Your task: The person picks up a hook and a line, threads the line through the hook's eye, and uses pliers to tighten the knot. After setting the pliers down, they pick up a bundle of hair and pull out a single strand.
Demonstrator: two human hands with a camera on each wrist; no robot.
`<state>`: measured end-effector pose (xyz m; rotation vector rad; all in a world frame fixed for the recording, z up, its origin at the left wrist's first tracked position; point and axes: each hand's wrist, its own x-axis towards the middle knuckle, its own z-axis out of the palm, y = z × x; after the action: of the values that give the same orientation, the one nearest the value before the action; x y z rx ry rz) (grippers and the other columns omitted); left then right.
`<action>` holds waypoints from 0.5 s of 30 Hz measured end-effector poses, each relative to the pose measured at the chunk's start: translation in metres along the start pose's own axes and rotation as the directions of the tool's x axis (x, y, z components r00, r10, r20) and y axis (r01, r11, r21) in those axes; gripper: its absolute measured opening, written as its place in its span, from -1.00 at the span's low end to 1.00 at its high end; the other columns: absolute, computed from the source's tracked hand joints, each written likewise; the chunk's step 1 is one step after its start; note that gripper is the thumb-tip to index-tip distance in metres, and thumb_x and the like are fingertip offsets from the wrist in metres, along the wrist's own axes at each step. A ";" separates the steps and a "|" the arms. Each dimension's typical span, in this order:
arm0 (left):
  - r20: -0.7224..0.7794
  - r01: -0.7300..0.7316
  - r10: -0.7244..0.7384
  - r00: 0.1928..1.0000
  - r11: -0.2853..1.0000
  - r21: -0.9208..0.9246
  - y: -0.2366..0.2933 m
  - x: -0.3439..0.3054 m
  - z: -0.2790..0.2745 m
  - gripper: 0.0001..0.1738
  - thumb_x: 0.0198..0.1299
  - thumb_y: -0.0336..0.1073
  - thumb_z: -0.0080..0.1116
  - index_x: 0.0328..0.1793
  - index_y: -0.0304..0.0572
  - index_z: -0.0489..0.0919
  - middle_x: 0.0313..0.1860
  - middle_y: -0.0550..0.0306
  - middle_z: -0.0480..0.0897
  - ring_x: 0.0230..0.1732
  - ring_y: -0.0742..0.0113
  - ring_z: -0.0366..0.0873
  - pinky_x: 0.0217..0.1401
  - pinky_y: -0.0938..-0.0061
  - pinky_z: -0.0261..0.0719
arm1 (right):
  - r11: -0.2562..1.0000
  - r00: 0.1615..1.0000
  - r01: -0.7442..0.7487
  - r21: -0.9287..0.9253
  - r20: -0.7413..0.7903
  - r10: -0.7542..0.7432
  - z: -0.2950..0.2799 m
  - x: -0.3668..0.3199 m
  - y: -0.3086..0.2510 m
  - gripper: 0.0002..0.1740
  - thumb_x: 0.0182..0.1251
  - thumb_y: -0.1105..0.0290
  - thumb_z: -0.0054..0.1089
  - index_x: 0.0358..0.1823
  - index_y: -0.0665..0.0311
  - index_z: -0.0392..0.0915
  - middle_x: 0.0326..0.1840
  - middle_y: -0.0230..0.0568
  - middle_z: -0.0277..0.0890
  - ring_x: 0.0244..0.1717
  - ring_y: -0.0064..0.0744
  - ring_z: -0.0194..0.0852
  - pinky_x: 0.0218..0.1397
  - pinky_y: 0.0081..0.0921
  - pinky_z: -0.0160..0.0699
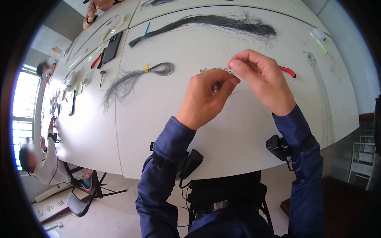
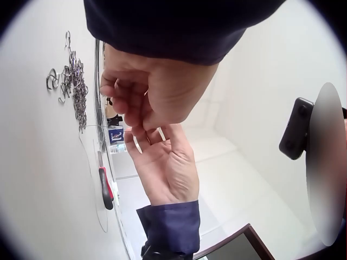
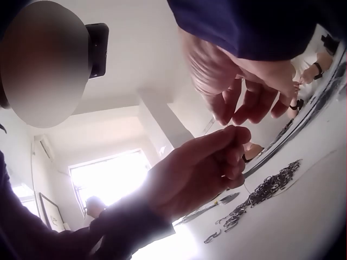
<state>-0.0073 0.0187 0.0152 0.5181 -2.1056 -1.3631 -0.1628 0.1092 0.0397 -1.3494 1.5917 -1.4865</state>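
Observation:
My left hand (image 1: 210, 93) is over the table with its fingers bent and the thumb pressed against the forefinger, pinching what looks like a thin wire (image 3: 246, 188). Just to its right my right hand (image 1: 262, 77) is raised, thumb and fingers bent with the tips close to the left fingertips. I cannot tell if the right fingers hold anything. On the table beyond lies a pile of small bent metal wire pieces (image 2: 76, 89), largely hidden behind the left hand in the head view. In the left wrist view the right palm (image 2: 168, 168) faces the camera.
Right of the hands lie red-handled pliers (image 1: 287, 71). A tied bundle of dark wire (image 1: 206, 24) stretches across the back; a looped bundle (image 1: 147, 71) with a yellow tie lies left. Further left are a black phone (image 1: 112, 47) and more pliers (image 1: 97, 60). Other people sit around.

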 end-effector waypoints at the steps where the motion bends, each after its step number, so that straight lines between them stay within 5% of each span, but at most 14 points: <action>1: -0.026 0.007 -0.006 1.000 1.000 0.026 0.000 0.001 -0.003 -0.84 0.31 -0.37 0.22 -0.11 -0.31 0.72 -0.37 0.13 0.70 -0.42 0.48 0.47 -0.29 0.54 0.45 | 0.992 0.998 -0.035 0.121 -0.053 0.041 -0.002 0.000 0.001 -0.74 0.49 0.25 0.19 -0.10 0.33 0.61 -0.34 -0.33 0.63 -0.32 -0.52 0.63 -0.05 -0.57 0.61; 3: -0.079 0.028 -0.022 0.997 0.997 0.077 -0.001 0.003 -0.013 -0.81 0.37 -0.37 0.21 -0.03 -0.33 0.71 -0.30 0.18 0.74 -0.34 0.56 0.52 -0.20 0.60 0.48 | 0.928 0.979 -0.087 0.362 -0.139 0.146 -0.013 0.002 -0.003 -0.76 0.51 0.26 0.15 -0.08 0.31 0.58 -0.40 -0.39 0.59 -0.36 -0.54 0.61 -0.10 -0.61 0.61; 4: -0.129 -0.010 0.038 0.991 0.978 0.210 -0.007 0.004 -0.019 -0.83 0.34 -0.39 0.21 -0.03 -0.23 0.73 -0.27 0.18 0.73 -0.33 0.49 0.52 -0.19 0.55 0.50 | 0.920 0.975 -0.146 0.364 -0.105 0.197 -0.026 0.001 -0.004 -0.79 0.52 0.27 0.12 -0.05 0.27 0.56 -0.47 -0.47 0.53 -0.46 -0.61 0.50 -0.30 -0.61 0.53; 6: -0.134 -0.038 0.097 0.986 0.921 0.388 -0.017 0.004 -0.024 -0.83 0.29 -0.39 0.25 -0.03 -0.19 0.74 -0.27 0.17 0.70 -0.29 0.42 0.52 -0.16 0.50 0.51 | 0.935 0.962 -0.244 0.259 -0.054 0.266 -0.037 0.002 0.001 -0.79 0.51 0.28 0.13 -0.09 0.28 0.57 -0.50 -0.52 0.50 -0.52 -0.63 0.41 -0.41 -0.58 0.41; 8: -0.110 -0.084 0.157 0.982 0.868 0.489 -0.031 0.004 -0.023 -0.80 0.19 -0.40 0.31 -0.05 -0.11 0.76 -0.20 0.13 0.66 -0.13 0.24 0.53 -0.03 0.39 0.53 | 0.984 0.977 -0.168 -0.053 -0.141 0.159 -0.028 0.005 0.018 -0.81 0.47 0.29 0.15 -0.16 0.27 0.58 -0.61 -0.50 0.41 -0.64 -0.59 0.23 -0.53 -0.48 0.22; 12: -0.089 -0.112 0.189 0.978 0.834 0.540 -0.031 0.003 -0.017 -0.79 0.13 -0.42 0.33 -0.08 -0.14 0.75 -0.15 0.08 0.65 -0.03 0.11 0.52 0.06 0.31 0.52 | 0.849 0.993 -0.110 -0.517 -0.091 0.073 -0.007 -0.001 0.028 -0.84 0.36 0.33 0.22 -0.12 0.22 0.62 -0.68 -0.25 0.35 -0.67 -0.39 0.27 -0.51 -0.37 0.29; 15: -0.091 -0.116 0.189 0.978 0.848 0.516 -0.034 0.004 -0.016 -0.82 0.09 -0.45 0.32 -0.14 -0.20 0.74 -0.16 0.03 0.63 -0.02 0.00 0.49 0.05 0.24 0.51 | 0.833 0.990 -0.118 -0.540 0.001 0.141 0.000 -0.001 0.031 -0.84 0.34 0.32 0.25 -0.14 0.20 0.65 -0.64 -0.17 0.45 -0.63 -0.27 0.39 -0.47 -0.33 0.37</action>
<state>0.0008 -0.0083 -0.0097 0.6157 -2.3284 -0.6448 -0.1714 0.1067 0.0098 -1.5082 2.1297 -0.9475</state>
